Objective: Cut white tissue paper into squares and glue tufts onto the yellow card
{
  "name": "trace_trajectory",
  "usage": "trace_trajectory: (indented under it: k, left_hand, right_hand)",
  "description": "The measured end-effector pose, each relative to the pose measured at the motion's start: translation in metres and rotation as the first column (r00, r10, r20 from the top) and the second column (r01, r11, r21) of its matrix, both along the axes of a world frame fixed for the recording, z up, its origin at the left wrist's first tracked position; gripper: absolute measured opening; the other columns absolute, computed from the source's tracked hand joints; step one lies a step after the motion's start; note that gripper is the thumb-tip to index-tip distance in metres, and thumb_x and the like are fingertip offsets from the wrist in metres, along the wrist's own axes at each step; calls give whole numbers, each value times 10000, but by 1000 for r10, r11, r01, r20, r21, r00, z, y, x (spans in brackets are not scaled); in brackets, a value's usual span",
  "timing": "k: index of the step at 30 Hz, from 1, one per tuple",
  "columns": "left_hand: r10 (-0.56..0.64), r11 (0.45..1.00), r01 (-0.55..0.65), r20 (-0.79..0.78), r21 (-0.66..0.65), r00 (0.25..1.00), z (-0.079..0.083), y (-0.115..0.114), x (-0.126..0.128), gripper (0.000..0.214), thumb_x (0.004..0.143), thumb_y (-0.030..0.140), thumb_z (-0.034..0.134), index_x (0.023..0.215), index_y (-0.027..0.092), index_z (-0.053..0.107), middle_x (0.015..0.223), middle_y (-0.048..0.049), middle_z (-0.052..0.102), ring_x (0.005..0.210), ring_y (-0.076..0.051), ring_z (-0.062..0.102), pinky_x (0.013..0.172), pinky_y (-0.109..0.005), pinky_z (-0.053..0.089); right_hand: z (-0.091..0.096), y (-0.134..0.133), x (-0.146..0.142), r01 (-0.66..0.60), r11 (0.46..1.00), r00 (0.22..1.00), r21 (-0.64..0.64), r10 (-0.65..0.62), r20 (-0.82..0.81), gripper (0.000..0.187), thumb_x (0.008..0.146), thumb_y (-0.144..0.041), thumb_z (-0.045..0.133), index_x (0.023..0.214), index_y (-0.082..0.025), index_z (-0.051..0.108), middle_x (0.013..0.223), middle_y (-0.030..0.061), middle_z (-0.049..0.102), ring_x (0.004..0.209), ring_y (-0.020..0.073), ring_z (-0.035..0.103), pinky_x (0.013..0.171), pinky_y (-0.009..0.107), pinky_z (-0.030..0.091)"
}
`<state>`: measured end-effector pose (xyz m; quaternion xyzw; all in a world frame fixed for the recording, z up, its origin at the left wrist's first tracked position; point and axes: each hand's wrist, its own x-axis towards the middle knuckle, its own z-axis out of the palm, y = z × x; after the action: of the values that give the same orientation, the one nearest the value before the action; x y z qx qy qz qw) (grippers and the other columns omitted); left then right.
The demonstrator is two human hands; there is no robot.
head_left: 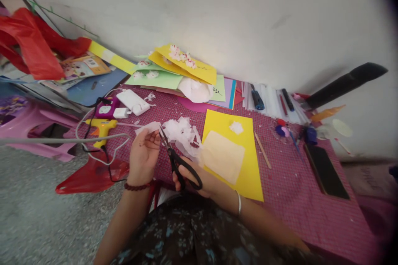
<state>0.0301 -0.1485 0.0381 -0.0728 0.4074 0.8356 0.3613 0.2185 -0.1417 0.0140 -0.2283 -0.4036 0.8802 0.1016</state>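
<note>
Scissors (174, 160), one pair, sat in the right hand (193, 177), its fingers curled round the handles and the blades pointing toward the left hand (145, 153). That hand pinched one thin white piece (152, 125) between thumb and fingertips, with the blade tips right by its edge; whether they touched it, I could not tell.

One heap of white scraps (183, 132) lay just beyond the right hand, too tangled to count. To the right of that hand was one yellow sheet (254, 174), bearing one cream square (228, 155) and, farther from the hand, one white flower (236, 127). The right forearm ran across the sheet's near corner, and the heap filled the space between the left hand and the sheet. One stick (263, 150) lay past the sheet, and one phone (326, 170) well apart, farther to the right.

Left of the left hand was one yellow glue gun (102, 129), a pale cable (123, 137) looping beside it and crossing the space near that wrist. Beyond the glue gun were one white power strip (134, 102) and one purple box (107, 108). Straight out past both hands, flowered cards leaned together by the wall, at least one yellow (205, 73) and one green (169, 79). One red bag (91, 178) hung low to the left of the left wrist, and one pink stool (40, 126) stood farther left.
</note>
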Motion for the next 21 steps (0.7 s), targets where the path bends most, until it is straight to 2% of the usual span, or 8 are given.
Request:
trace_trajectory:
  k: [9, 15, 19, 21]
  left_hand:
    - [-31, 999, 33, 54, -28, 998, -5, -15, 5, 279, 928, 39, 527, 696, 125, 655, 644, -34, 698, 589, -97, 680, 628, -164, 574]
    - [-49, 999, 50, 20, -12, 999, -10, -14, 7, 230, 890, 54, 594, 683, 149, 627, 637, -19, 688, 604, -108, 671, 639, -187, 579]
    - [-32, 999, 33, 35, -31, 999, -12, -13, 5, 223, 860, 51, 586, 664, 154, 618, 626, -11, 671, 606, -103, 653, 648, -191, 564]
    - [-21, 999, 22, 30, -41, 999, -13, -13, 2, 202, 837, 65, 607, 660, 162, 610, 619, 4, 654, 573, -96, 623, 619, -193, 543]
  right_hand:
    - [7, -2, -15, 47, 998, 999, 37, -48, 15, 687, 684, -758, 820, 984, -202, 553, 750, -48, 628, 588, 83, 581, 577, 233, 441]
    - [6, -3, -20, 98, 985, 995, 142, -102, 17, 657, 719, -772, 778, 960, -204, 555, 694, -48, 613, 523, 83, 527, 511, 236, 397]
    - [5, -1, -22, 112, 982, 991, 152, -122, 62, 686, 696, -797, 768, 978, -212, 548, 650, -73, 586, 445, 73, 476, 441, 225, 321]
    - [6, 1, -19, 106, 981, 991, 162, -118, 69, 680, 716, -786, 762, 1020, -214, 555, 690, -62, 601, 486, 83, 514, 474, 233, 354]
